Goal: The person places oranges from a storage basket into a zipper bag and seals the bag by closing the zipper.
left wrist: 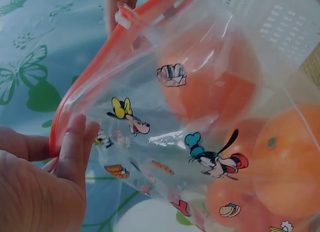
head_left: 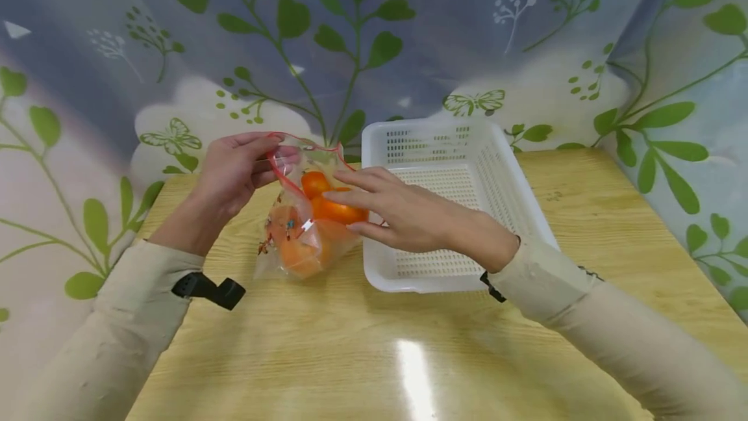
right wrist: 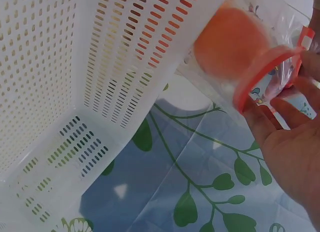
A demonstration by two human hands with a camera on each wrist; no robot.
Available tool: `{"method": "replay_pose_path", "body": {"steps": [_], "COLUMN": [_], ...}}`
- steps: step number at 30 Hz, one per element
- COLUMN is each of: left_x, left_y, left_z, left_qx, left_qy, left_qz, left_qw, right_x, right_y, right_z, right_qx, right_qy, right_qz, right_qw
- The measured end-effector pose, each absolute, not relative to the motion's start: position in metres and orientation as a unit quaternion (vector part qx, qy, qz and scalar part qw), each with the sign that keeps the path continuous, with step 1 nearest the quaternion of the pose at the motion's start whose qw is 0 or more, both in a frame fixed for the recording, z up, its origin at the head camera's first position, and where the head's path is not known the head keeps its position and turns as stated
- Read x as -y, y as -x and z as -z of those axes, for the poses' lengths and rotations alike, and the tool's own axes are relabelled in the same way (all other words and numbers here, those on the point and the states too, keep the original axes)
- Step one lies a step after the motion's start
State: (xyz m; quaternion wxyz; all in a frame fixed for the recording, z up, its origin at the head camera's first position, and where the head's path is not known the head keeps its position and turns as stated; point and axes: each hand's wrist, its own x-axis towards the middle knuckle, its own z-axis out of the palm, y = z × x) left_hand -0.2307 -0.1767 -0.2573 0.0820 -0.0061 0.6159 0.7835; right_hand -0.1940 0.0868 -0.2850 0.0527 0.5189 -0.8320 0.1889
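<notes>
Head view: pinching the clear bag [head_left: 306, 232] by its red rim [head_left: 283, 177] with the left hand [head_left: 234, 167], seemingly to hold its mouth open, just left of the white basket [head_left: 423, 284]; spreading the right hand [head_left: 403, 210], gripping no fruit, over the oranges [head_left: 339, 206] inside.

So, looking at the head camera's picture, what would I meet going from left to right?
Left sleeve → left hand → red-edged clear plastic bag with oranges inside → white plastic basket → right sleeve.
</notes>
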Motion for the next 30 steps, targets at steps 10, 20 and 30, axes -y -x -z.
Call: {"method": "replay_pose_path", "body": {"steps": [10,20,30], "left_x": [0.181,0.183,0.183], "left_y": [0.231,0.233,0.233], "left_z": [0.256,0.257,0.253], "left_qx": [-0.601,-0.6,-0.555], "left_qy": [0.03,0.04,0.049], "left_qz": [-0.796,-0.797,-0.828], "left_qw": [0.065,0.055,0.066], "right_x": [-0.09,-0.075,-0.059], "right_y": [0.187,0.158,0.155], "right_z": [0.284,0.28,0.285], "right_qx": [0.817,0.823,0.875], "right_qy": [-0.5,-0.441,-0.37], "right_qz": [-0.275,-0.354,-0.308], "right_qw": [0.08,0.054,-0.051]}}
